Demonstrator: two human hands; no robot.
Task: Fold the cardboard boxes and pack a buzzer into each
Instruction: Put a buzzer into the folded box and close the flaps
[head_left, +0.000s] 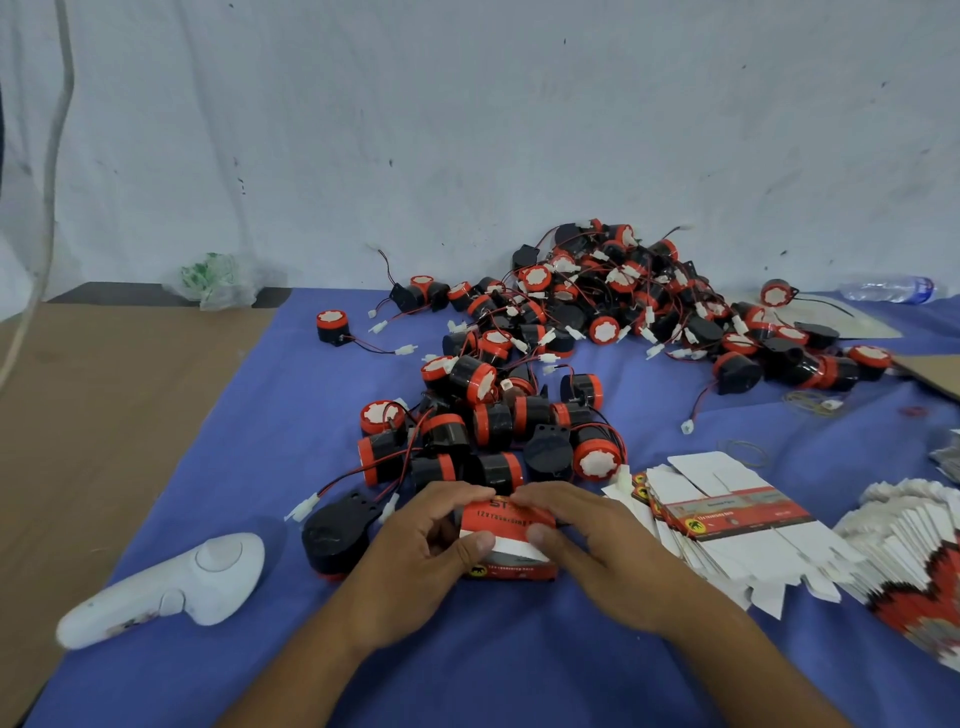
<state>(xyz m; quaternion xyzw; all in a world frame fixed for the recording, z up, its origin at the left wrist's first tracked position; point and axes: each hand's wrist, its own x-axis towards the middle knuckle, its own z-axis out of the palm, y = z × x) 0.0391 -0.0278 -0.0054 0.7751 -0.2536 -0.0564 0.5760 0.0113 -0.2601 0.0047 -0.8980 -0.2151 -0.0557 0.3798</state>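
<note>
Hands grip one small red-and-white cardboard box (506, 540) on the blue cloth (260, 426): left hand (421, 551) and right hand (587, 545) curl fingers around it, just before the black-and-red buzzer pile (571, 332).

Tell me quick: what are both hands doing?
Left hand: fingers curled round the red box, holding it.
Right hand: holding the same box.

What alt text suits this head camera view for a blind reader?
A person's left hand and right hand grip a small red and white cardboard box on a blue cloth. Behind lies a heap of round black and red buzzers; flat unfolded boxes sit right, a white plastic controller left.
</note>
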